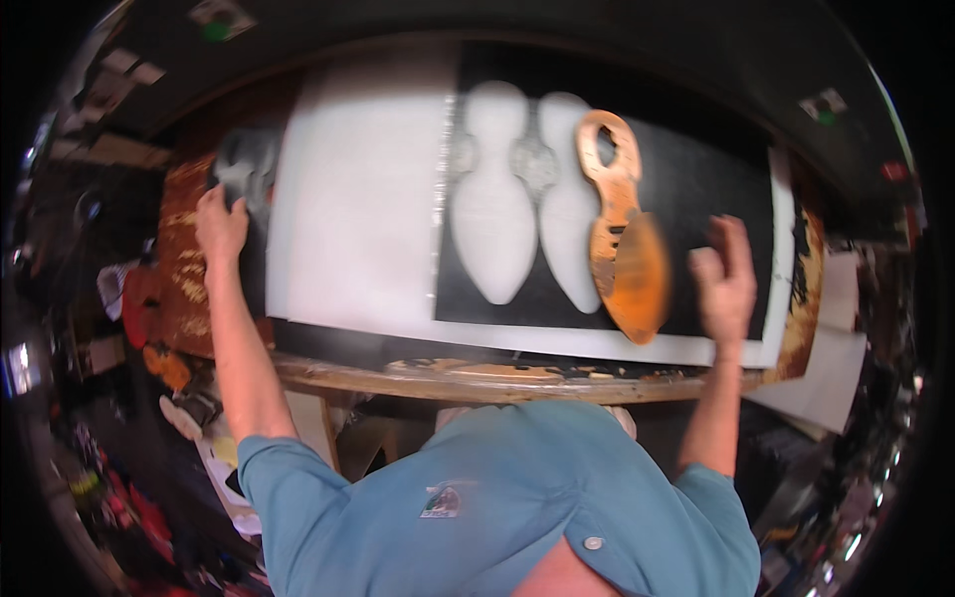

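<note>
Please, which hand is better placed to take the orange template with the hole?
Likely the right hand: it is beside the template, apparently empty, its fingers open. The left hand is farther away, near a dark object, beyond the white sheet.

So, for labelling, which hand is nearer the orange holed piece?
Right: right hand just right of the orange holed piece, not touching; left hand much farther, to its left.

Teal-blue shirt (398, 537), short sleeves (288, 488), small multicoloured chest emblem (440, 500), pale round button (594, 543)
</note>
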{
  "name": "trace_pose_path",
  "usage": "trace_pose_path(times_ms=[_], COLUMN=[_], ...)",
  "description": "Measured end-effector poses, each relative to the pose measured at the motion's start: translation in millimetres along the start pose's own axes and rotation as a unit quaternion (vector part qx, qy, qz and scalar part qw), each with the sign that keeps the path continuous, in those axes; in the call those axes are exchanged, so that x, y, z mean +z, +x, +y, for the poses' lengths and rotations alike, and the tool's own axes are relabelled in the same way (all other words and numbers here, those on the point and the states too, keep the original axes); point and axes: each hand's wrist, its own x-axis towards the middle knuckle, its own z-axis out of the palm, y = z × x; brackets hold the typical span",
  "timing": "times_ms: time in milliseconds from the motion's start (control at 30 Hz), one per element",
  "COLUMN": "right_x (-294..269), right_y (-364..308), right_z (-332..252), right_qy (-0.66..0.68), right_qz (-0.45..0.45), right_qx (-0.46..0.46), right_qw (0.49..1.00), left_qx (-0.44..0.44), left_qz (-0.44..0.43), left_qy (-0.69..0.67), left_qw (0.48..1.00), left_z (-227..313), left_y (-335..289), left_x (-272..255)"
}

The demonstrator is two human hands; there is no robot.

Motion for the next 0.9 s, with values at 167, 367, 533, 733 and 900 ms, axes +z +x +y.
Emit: trace_pose_path(times_ms=[167, 367, 533, 733, 900], right_x=[91.0, 79.0, 59.0, 78.4, 86.0], right_y=[-25.9, -23.5, -16.7, -8.0, -7.2], right_z=[-66.6, -69.1, -68.5, -59.6, -52.5], right_qy=[-0.248, -0.153, -0.070, -0.227, -0.242], right_qz=[-0.088, -0.088, -0.033, 0.009, 0.025], right_qx=[-0.158, -0.110, -0.072, -0.136, -0.162], right_qw=[0.952, 0.978, 0.994, 0.964, 0.956], left_qx=[0.125, 0.300, 0.311, 0.306, 0.302], left_qz=[0.127, -0.052, -0.027, -0.016, -0.014], left_qy=[-0.136, -0.339, -0.255, -0.243, -0.242], left_qw=[0.975, 0.890, 0.915, 0.920, 0.922], left_z=[114.0, 267.3, 257.5, 251.2, 254.8], left_y=[-69.3, -174.0, -182.1, -185.0, -185.9], left_x=[-30.4, -44.8, -38.3, -31.1, -31.2])
